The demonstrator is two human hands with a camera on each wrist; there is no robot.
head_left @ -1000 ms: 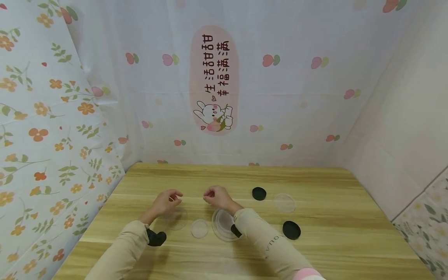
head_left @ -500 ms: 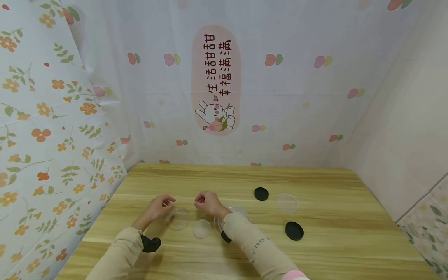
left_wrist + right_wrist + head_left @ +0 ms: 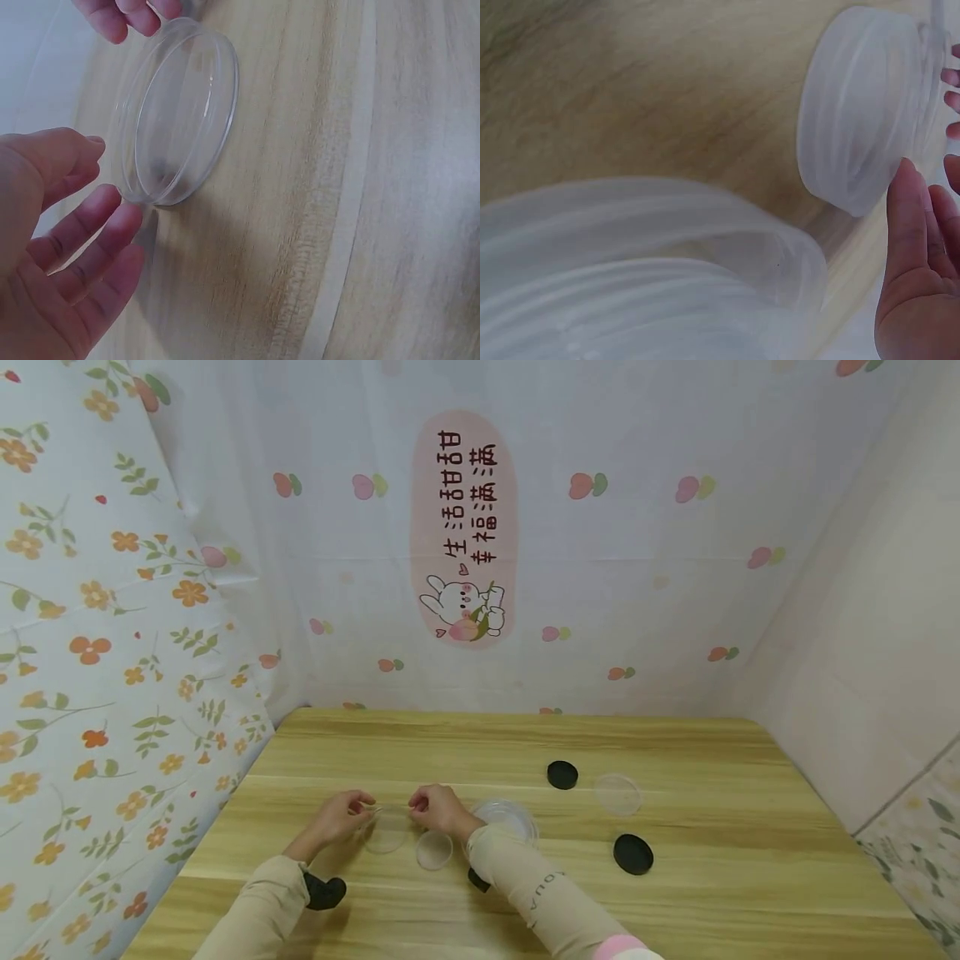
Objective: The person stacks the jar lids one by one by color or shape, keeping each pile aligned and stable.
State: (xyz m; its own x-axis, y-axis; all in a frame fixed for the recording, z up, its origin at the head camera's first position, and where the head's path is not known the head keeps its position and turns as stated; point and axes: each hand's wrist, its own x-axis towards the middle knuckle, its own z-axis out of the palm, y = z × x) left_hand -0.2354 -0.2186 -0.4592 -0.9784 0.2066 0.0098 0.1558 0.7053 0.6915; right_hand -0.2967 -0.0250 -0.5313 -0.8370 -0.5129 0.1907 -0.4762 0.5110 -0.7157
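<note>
A clear, shallow petri dish (image 3: 225,112) rests on the wooden table between both hands. My left hand (image 3: 341,817) is at its left side, the fingertips right by the rim with thumb and fingers apart. From the other side, my right hand (image 3: 441,810) has its fingertips near the dish's far edge, relaxed and holding nothing. Just in front of the right hand lies a smaller frosted round container (image 3: 859,112). Partly under the right forearm are nested clear round dishes (image 3: 517,817).
Two black round lids (image 3: 562,775) (image 3: 633,854) lie to the right on the table. Beside them is a flat clear disc (image 3: 619,795). A printed cloth (image 3: 637,568) hangs behind the table (image 3: 675,743), and a flowered one (image 3: 112,693) on the left.
Both hands have come down and toward me to the clear dish, the right hand also moving left. The nested dishes show more from behind the right sleeve.
</note>
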